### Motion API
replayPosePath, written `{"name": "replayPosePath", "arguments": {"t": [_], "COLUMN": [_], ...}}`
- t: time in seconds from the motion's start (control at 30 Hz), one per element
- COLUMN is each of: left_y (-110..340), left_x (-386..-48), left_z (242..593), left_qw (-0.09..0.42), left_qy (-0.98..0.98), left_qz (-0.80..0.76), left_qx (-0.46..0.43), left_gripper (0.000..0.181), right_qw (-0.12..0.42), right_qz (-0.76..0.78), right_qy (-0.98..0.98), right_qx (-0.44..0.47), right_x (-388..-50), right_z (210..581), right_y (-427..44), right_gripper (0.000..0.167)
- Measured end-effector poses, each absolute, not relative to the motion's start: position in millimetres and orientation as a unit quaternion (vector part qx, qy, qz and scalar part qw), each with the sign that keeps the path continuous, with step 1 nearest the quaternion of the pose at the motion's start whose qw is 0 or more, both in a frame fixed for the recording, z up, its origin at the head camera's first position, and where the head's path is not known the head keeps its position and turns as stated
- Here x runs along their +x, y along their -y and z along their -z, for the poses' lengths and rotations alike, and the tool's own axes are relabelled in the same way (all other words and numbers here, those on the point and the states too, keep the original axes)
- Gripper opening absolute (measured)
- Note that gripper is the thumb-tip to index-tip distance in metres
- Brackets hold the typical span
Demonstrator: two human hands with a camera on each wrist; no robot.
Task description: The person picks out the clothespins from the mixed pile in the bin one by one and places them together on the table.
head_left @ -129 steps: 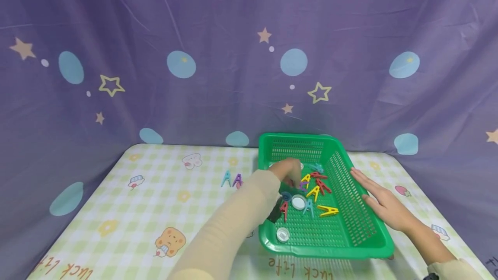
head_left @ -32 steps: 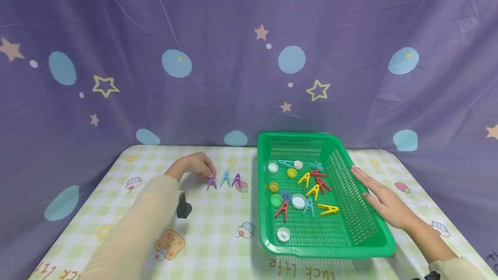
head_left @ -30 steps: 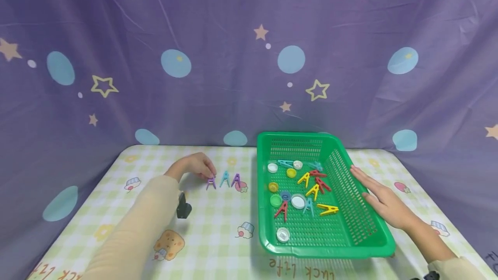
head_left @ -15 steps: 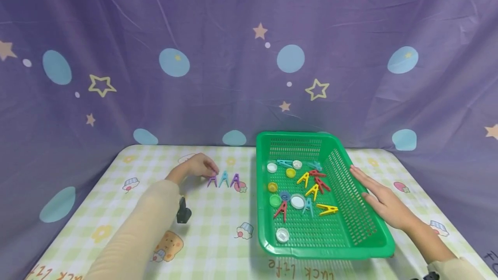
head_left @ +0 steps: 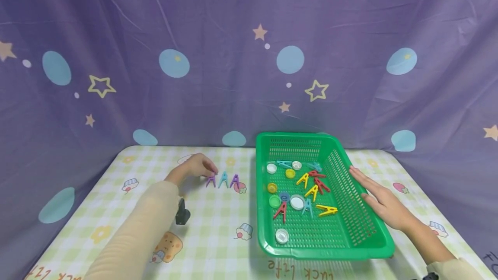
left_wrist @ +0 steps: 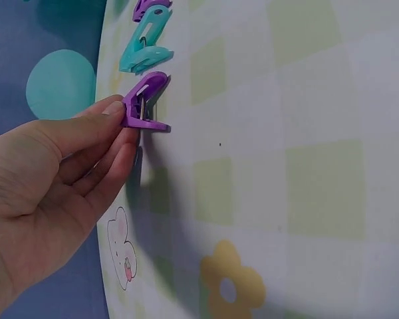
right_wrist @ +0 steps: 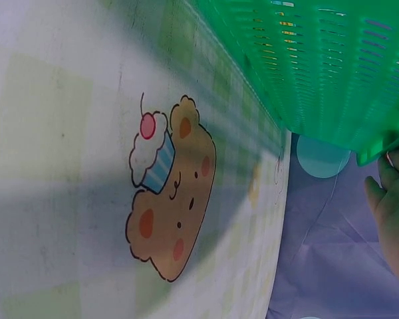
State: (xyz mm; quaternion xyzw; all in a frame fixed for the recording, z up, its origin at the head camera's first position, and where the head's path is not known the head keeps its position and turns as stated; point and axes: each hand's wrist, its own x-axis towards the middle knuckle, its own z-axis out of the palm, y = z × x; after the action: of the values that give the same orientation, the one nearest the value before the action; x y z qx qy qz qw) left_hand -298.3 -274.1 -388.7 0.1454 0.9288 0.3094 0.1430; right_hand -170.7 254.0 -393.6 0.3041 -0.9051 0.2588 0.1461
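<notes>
A purple clothespin point(head_left: 210, 181) stands at the left end of a short row on the tablecloth, its two legs spread toward the near side. The thumb and fingers of my left hand point(head_left: 198, 166) pinch its far end, as the left wrist view shows on the clothespin point(left_wrist: 145, 106). Just right of it lie a light-blue clothespin point(head_left: 223, 179) and a second purple clothespin point(head_left: 235, 181). My right hand point(head_left: 385, 204) rests on the right rim of the green basket point(head_left: 323, 252), fingers straight; in the right wrist view that hand point(right_wrist: 396, 206) is partly cut off.
Inside the basket lie several red, yellow and light-blue clothespins, such as a yellow one point(head_left: 327, 210), and several bottle caps, among them a white cap point(head_left: 297, 202) and a green cap point(head_left: 274, 201). A purple curtain point(head_left: 218, 111) hangs behind the checked tablecloth point(head_left: 218, 237).
My left hand was in the basket; it has come out to the left with a purple clothespin, now set beside the other two. My right hand has stayed on the basket rim.
</notes>
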Motion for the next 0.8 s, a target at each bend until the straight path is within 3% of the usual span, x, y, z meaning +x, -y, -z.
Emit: {"name": "replayPosePath", "arguments": {"t": [0.53, 0.8], "left_y": [277, 270], "left_x": [-297, -299], "left_z": [392, 366], "left_qw": [0.130, 0.121], "left_qy": [-0.931, -0.929], "left_qz": [-0.306, -0.317], "left_qx": [0.148, 0.148], "left_gripper": [0.019, 0.026], "right_qw": [0.146, 0.145], "right_qz": [-0.259, -0.258], "right_qy": [0.904, 0.905], "right_qx": [0.306, 0.305], "right_x": [-171, -172], "right_z": [396, 396], "right_y": [-253, -255], "right_gripper": [0.055, 0.056]}}
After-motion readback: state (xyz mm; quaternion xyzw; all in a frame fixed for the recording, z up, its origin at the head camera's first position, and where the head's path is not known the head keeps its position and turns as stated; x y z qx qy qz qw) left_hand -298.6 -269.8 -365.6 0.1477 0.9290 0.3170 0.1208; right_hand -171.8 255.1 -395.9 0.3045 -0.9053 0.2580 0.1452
